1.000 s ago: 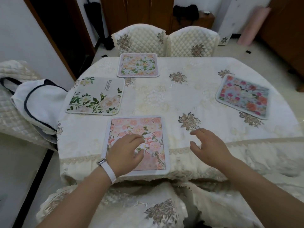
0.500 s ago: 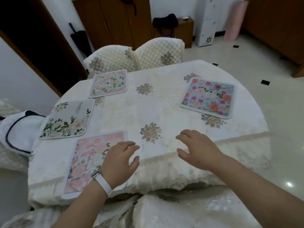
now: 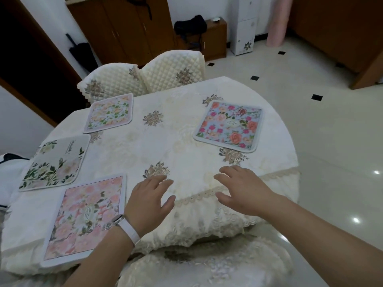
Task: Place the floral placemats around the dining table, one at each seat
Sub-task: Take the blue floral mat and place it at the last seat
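Note:
Several floral placemats lie flat on the cream-clothed dining table (image 3: 182, 141). A pink rose placemat (image 3: 83, 216) sits at the near left edge. A white one with green leaves (image 3: 55, 162) lies on the left, a pale peach one (image 3: 109, 112) at the far side by the chairs, and a blue one with red roses (image 3: 229, 126) on the right. My left hand (image 3: 149, 201) hovers open just right of the pink placemat, a white watch on its wrist. My right hand (image 3: 242, 189) is open over the table's near edge, holding nothing.
Two quilted cream chairs (image 3: 145, 77) stand at the far side. Another cushioned chair (image 3: 207, 266) is right below me. A white bag (image 3: 8, 172) rests on a seat at the left. Polished tile floor (image 3: 331, 141) spreads to the right; wooden cabinets line the back wall.
My left hand lifted off the pink placemat and moved right of it. My view swung rightward, so the placemats now appear further left.

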Demonstrator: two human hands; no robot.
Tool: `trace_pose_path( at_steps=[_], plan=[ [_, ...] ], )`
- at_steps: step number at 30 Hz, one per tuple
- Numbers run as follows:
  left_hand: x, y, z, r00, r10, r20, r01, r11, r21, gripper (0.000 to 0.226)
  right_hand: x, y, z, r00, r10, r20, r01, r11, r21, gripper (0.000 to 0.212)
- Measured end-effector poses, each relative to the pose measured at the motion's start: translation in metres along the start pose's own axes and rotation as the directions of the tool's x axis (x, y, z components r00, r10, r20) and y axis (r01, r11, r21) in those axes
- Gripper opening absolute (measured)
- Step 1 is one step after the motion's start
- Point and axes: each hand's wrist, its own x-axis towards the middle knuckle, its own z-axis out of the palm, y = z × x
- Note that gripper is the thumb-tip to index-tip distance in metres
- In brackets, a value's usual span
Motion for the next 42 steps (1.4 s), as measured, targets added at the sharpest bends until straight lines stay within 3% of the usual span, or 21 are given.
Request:
trace_pose_path(
  at_steps=[11, 15, 20, 27, 34, 42],
  plan=[
    [0.025, 0.011, 0.039, 0.994, 0.108, 0.019, -0.106, 0.99, -0.09, 0.046, -0.03, 0.011, -0.001, 0.984, 0.174, 0.034, -0.171, 0.982, -0.087, 0.061],
    [0.027, 0.028, 0.05, 0.991, 0.126, 0.056, -0.122, 0.99, -0.068, 0.047, -0.048, 0.026, -0.007, 0.974, 0.225, 0.008, -0.224, 0.972, -0.07, 0.078],
    [0.046, 0.066, 0.053, 0.988, 0.136, 0.072, -0.13, 0.988, -0.081, 0.047, -0.057, 0.064, -0.011, 0.969, 0.244, -0.022, -0.245, 0.969, -0.04, 0.053],
    [0.093, 0.149, 0.066, 0.99, 0.089, 0.106, -0.085, 0.995, -0.043, 0.05, -0.076, 0.161, -0.016, 0.962, 0.269, -0.039, -0.267, 0.962, 0.053, 0.051],
    [0.141, 0.288, 0.089, 0.98, 0.087, 0.18, -0.08, 0.996, -0.046, 0.049, -0.112, 0.291, -0.036, 0.974, 0.219, -0.063, -0.21, 0.97, 0.126, 0.049],
    [0.199, 0.387, 0.093, 0.985, 0.135, 0.109, -0.13, 0.99, -0.057, 0.052, -0.145, 0.387, -0.075, 0.966, 0.223, -0.132, -0.205, 0.969, 0.137, 0.047]
  ],
)
